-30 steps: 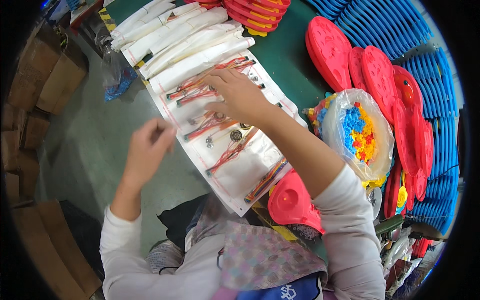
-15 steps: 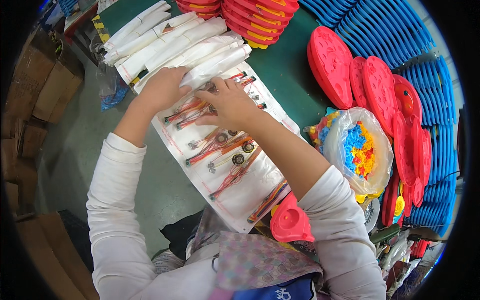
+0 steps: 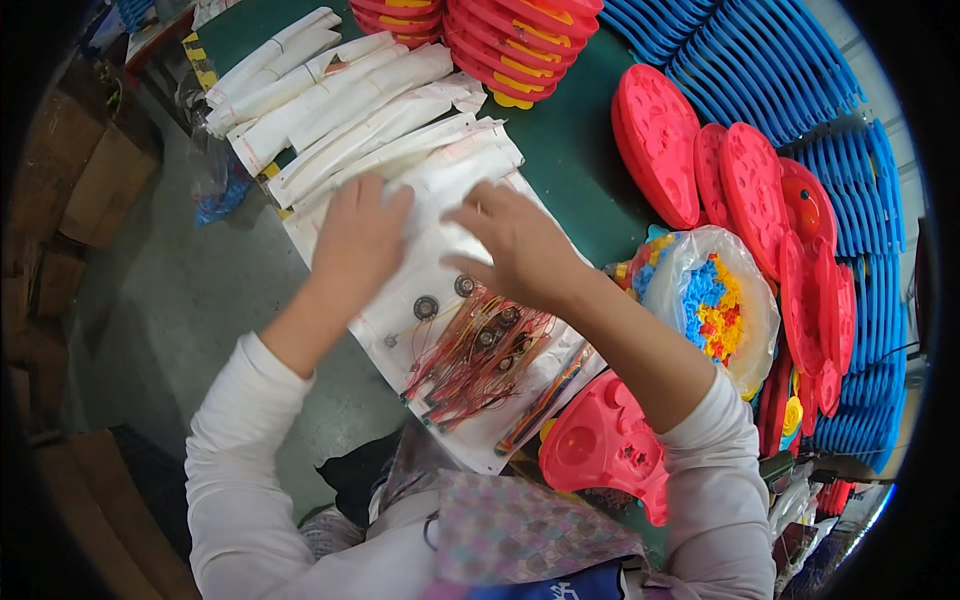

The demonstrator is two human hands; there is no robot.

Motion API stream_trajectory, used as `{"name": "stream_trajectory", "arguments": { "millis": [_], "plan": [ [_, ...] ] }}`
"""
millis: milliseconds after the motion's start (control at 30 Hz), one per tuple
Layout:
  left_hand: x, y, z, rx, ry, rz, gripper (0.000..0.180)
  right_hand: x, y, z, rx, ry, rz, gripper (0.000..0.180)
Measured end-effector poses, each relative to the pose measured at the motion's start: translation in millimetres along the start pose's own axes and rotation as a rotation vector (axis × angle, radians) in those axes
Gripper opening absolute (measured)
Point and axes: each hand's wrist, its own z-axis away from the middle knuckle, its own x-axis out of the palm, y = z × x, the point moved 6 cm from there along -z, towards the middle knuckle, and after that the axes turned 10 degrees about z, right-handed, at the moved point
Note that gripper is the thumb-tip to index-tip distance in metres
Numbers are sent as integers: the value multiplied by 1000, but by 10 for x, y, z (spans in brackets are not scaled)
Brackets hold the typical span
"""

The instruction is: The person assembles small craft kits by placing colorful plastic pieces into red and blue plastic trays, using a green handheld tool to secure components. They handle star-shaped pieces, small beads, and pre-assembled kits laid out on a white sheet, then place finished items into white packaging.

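So both hands are flat-ish on a clear plastic bag [image 3: 440, 215] at the middle of the bench: the left hand [image 3: 362, 235] has its fingers stretched out and pressed down on the film, not pinching anything, and the right hand [image 3: 515, 240] has fingers spread and slightly curled, fingertips resting on the same bag, also not closed around it. Looks like they're holding the bag flat on the white sheet [image 3: 400, 300] so it doesn't slide. Just at 6 o'clock from the right hand there's a tangle of red wires with small round speaker-like discs [image 3: 480, 355], lying loose on the sheet, close at hand. At 11 o'clock from the hands sits a row of more long white packets [image 3: 330, 100], lined up side by side, probably so they can be taken one at a time. At 12 o'clock is a stack of red trays [image 3: 510, 35]; at 2 to 3 o'clock red moulded plates [image 3: 690, 150] lean against blue ones [image 3: 760, 60]. A bag of coloured little parts [image 3: 715, 300] sits at 3 o'clock, and another red moulded piece [image 3: 600, 450] at 5 o'clock near the body.
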Motion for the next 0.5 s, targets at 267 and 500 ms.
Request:
{"name": "stream_trajectory", "arguments": {
  "millis": [267, 500],
  "plan": [
    [-152, 100, 219, -61, -42, 395, 53, 243, 83, -248, -133, 110, 212, 75],
    [-234, -695, -169, -265, 120, 298, 21, 221, 44, -418, -59, 18, 133, 76]
  ]
}}
